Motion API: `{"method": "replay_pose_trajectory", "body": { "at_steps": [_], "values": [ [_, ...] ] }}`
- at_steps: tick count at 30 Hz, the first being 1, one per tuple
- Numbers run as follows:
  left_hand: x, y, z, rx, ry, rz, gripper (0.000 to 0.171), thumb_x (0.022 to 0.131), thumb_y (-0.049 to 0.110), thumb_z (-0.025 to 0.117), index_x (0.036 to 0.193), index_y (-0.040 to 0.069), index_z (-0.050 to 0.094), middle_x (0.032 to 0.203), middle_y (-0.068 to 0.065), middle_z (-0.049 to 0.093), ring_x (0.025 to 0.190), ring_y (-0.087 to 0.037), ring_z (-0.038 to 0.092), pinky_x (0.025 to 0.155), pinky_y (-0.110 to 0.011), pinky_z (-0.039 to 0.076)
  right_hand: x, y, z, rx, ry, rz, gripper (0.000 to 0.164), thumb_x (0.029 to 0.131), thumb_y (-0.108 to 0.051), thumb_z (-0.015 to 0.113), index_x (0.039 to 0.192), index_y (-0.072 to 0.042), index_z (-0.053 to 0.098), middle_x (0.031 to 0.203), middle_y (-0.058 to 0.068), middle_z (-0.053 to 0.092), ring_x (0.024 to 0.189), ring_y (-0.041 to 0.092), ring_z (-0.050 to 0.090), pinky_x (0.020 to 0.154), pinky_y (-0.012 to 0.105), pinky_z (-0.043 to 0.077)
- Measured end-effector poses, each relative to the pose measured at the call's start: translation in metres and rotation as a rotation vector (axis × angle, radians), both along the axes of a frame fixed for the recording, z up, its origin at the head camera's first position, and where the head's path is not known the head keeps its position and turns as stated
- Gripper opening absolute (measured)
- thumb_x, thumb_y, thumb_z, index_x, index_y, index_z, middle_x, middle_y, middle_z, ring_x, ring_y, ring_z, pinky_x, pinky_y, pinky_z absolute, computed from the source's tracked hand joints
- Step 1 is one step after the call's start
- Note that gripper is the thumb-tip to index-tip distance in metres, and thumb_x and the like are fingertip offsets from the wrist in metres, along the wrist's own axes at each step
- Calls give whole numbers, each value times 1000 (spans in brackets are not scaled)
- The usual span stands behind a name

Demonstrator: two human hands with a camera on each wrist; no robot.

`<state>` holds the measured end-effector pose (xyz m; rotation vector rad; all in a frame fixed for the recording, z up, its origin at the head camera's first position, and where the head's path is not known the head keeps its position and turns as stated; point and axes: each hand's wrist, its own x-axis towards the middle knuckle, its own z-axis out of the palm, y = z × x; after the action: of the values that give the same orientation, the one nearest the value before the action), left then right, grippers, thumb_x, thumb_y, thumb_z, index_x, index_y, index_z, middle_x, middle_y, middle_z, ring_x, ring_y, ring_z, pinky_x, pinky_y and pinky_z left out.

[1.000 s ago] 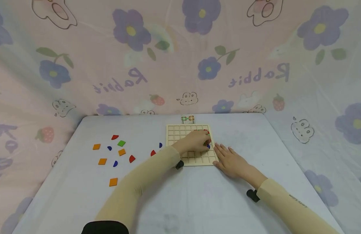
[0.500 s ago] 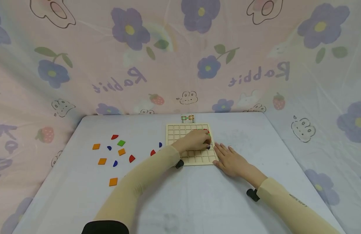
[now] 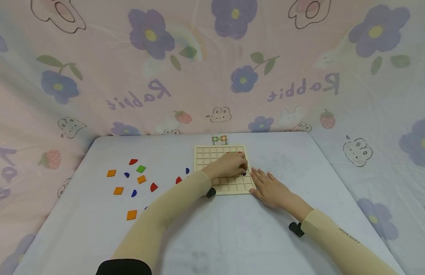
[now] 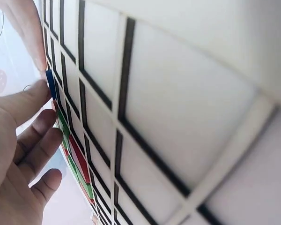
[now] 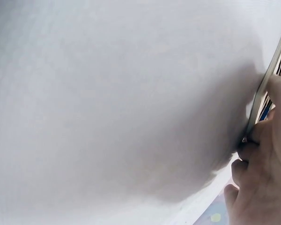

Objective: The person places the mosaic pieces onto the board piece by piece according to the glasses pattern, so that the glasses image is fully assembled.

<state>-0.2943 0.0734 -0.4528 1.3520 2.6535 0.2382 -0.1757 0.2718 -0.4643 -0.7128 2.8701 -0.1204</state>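
My left hand point(image 3: 229, 165) reaches over the right side of a wooden grid board point(image 3: 203, 152). Its thumb and a finger hold a blue half-circle piece point(image 4: 51, 84) at the board's surface. Red point(image 4: 78, 154) and green point(image 4: 86, 186) pieces lie in the cells just beyond, partly hidden by that hand. My right hand point(image 3: 271, 190) lies with straight fingers on the table, its fingertips and thumb against the board's right edge. In the right wrist view, the right hand point(image 5: 262, 164) shows at the side of the board, with a bit of blue past the edge.
Loose pieces lie on the white table point(image 3: 212, 236) at left: several orange ones point(image 3: 118, 190), a green diamond point(image 3: 141, 169), red wedges point(image 3: 153, 187) and blue half-circles point(image 3: 134, 193). Behind the board is a small pattern card point(image 3: 219, 139). A printed curtain point(image 3: 198, 84) hangs behind.
The left hand's fingers have lowered slightly over the blue half-circle piece, which now shows less. The right hand has stayed at the board's edge. The head view has shifted a little.
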Motion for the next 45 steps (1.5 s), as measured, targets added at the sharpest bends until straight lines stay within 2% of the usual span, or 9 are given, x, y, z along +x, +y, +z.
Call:
{"method": "replay_pose_trajectory", "body": {
  "at_steps": [4, 10, 16, 25, 30, 33, 37, 41, 45],
  "values": [
    [1, -3, 1, 20, -33, 3, 22, 100, 36, 69, 115, 20, 76, 122, 4, 65, 124, -15, 60, 103, -33, 52, 0, -1, 1, 5, -1, 0, 69, 111, -38, 46, 159, 8, 28, 169, 24, 22, 155, 44, 23, 122, 64, 21],
    [0, -4, 0, 27, -24, 3, 22, 100, 36, 69, 114, 20, 76, 122, 4, 65, 119, -14, 62, 101, -32, 52, 0, -2, 2, 8, -4, 1, 69, 111, -38, 46, 159, 8, 28, 169, 23, 22, 155, 44, 23, 122, 64, 21],
    [-1, -6, -1, 24, -43, 4, 25, 98, 41, 70, 113, 21, 76, 127, 4, 65, 133, -17, 57, 112, -36, 46, 0, -3, 1, 12, -11, 0, 69, 111, -37, 46, 159, 8, 28, 169, 23, 21, 155, 43, 22, 123, 63, 21],
    [-1, -7, -1, 22, -40, 2, 22, 98, 39, 71, 112, 23, 76, 127, 5, 65, 136, -18, 54, 114, -35, 44, 1, -3, 2, 20, -15, -2, 69, 111, -38, 45, 160, 7, 27, 170, 22, 21, 155, 42, 22, 123, 62, 20],
    [0, -7, 0, 20, -34, 1, 22, 98, 37, 71, 114, 23, 77, 127, 5, 65, 144, -19, 48, 118, -36, 40, 0, -3, 0, 24, -14, -2, 69, 112, -38, 45, 160, 7, 27, 170, 22, 21, 156, 42, 22, 123, 63, 20],
    [0, -8, 0, 22, -35, 1, 24, 99, 37, 70, 118, 23, 76, 126, 5, 65, 139, -18, 52, 116, -34, 42, -1, -3, -1, 14, -10, 0, 69, 111, -38, 46, 160, 7, 27, 170, 22, 21, 155, 43, 22, 123, 63, 20],
    [-1, -11, 4, 45, -42, 19, 28, 102, 38, 67, 124, 21, 74, 129, 4, 64, 124, -14, 60, 108, -32, 48, -1, -3, -2, 5, -4, 0, 69, 111, -38, 46, 160, 8, 27, 169, 23, 21, 155, 43, 22, 123, 63, 20],
    [-3, -19, 13, 94, -53, 36, 28, 105, 36, 64, 126, 21, 73, 127, 4, 64, 114, -12, 62, 98, -29, 51, -1, -2, -2, 12, -9, -13, 70, 111, -38, 47, 160, 7, 27, 170, 23, 21, 155, 43, 22, 123, 63, 20],
    [-7, -40, 26, 154, -76, 36, 27, 105, 31, 65, 127, 17, 73, 123, 1, 65, 112, -16, 63, 96, -31, 52, -1, -3, 0, 30, -22, -28, 71, 110, -40, 47, 160, 6, 27, 170, 22, 21, 156, 43, 21, 123, 63, 20]
  ]
}}
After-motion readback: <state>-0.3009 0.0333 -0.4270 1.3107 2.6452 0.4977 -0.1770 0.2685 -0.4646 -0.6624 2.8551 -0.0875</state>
